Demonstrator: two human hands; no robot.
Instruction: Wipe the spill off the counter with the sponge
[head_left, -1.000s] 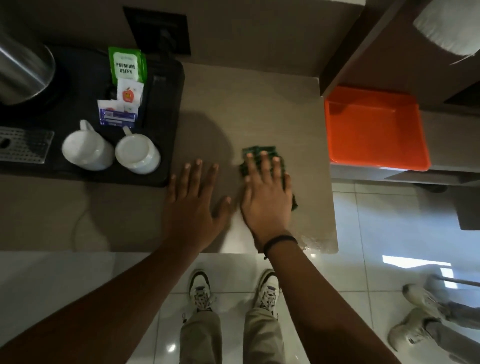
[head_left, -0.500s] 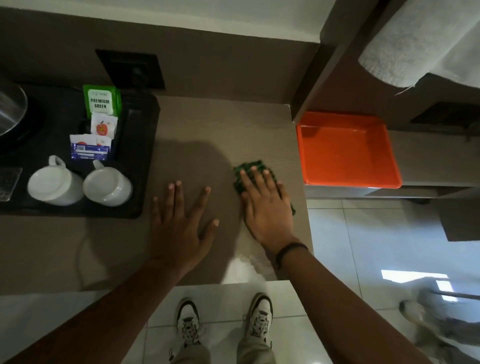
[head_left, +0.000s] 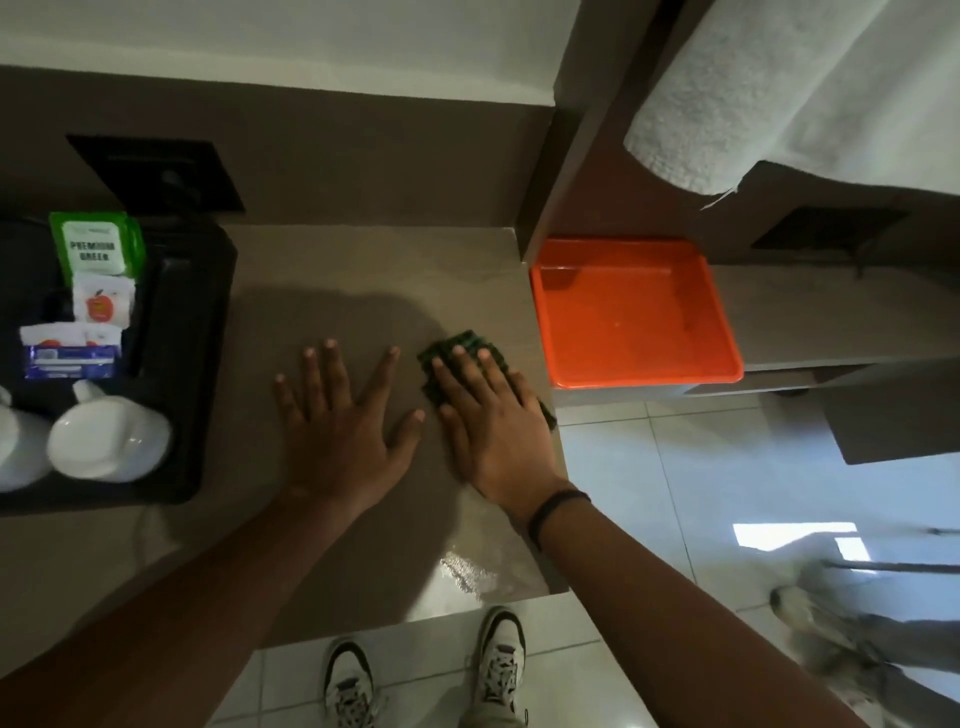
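Your right hand had slid the green sponge away from you toward 12 o'clock since a second ago, leaving a wet spill near the counter edge at 6 o'clock. It lay flat, fingers open, pressing the sponge down. Your left hand lay flat and spread, holding nothing. An orange tray sat at 3 o'clock. White cups stood on a black tray at 9 o'clock.
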